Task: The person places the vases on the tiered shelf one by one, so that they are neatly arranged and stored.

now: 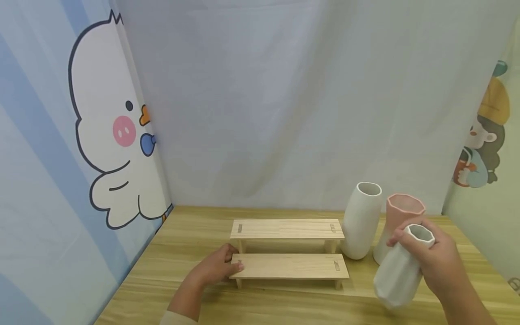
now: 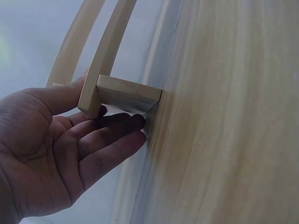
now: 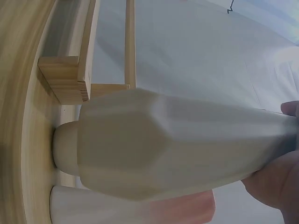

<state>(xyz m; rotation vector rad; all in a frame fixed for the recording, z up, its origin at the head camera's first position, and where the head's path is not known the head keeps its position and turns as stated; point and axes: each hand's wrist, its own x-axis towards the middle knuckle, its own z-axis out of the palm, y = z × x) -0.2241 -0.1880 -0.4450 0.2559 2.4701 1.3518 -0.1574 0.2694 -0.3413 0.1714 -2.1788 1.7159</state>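
A two-tier wooden stand point(image 1: 290, 266) stands on the table with its two steps facing me. My left hand point(image 1: 215, 267) grips the left end of the lower step, thumb on top of the board and fingers around its end, beside the leg point(image 2: 126, 88). On the right, my right hand point(image 1: 440, 257) holds a small white faceted vase point(image 1: 398, 275) near its rim, tilted, its base lifted off the table. Behind it stand a tall white vase point(image 1: 361, 221), next to the stand's right end, and a pink-and-white vase point(image 1: 404, 204), partly hidden by my right hand.
The wood-grain table point(image 1: 195, 225) runs back to a pale curtain point(image 1: 264, 113). A printed curtain with a cartoon bird point(image 1: 105, 104) hangs at the left, and another printed curtain point(image 1: 483, 198) at the right.
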